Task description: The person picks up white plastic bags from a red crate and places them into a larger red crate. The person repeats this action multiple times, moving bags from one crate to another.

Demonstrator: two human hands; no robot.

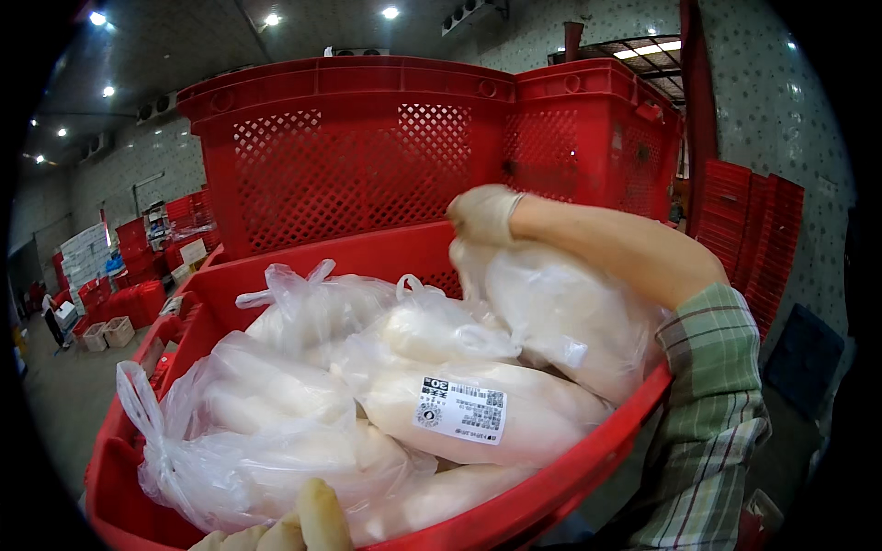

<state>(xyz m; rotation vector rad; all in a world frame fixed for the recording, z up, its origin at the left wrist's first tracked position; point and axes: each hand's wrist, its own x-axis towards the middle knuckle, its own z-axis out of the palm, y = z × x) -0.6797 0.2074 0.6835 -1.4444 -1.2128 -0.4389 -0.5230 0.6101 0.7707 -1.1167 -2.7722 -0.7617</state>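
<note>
A red plastic crate (248,312) in front of me is filled with clear plastic bags of pale, whitish contents that I cannot make out exactly. My right hand (485,216), in a whitish glove, reaches to the far right of the crate. It is closed on the gathered top of a full plastic bag (570,312). Another bag in the middle bears a white printed label (459,410). Only the gloved fingers of my left hand (285,531) show at the lower edge, stretched out beside the nearest bags. A knotted bag (266,459) lies just beyond them.
Large red lattice-sided crates (358,156) stand right behind the filled one. Stacked red crates (740,220) rise at the right, beside a dark blue panel (802,354). Farther left on the floor are white boxes (84,262), more red crates and small pale baskets (108,332).
</note>
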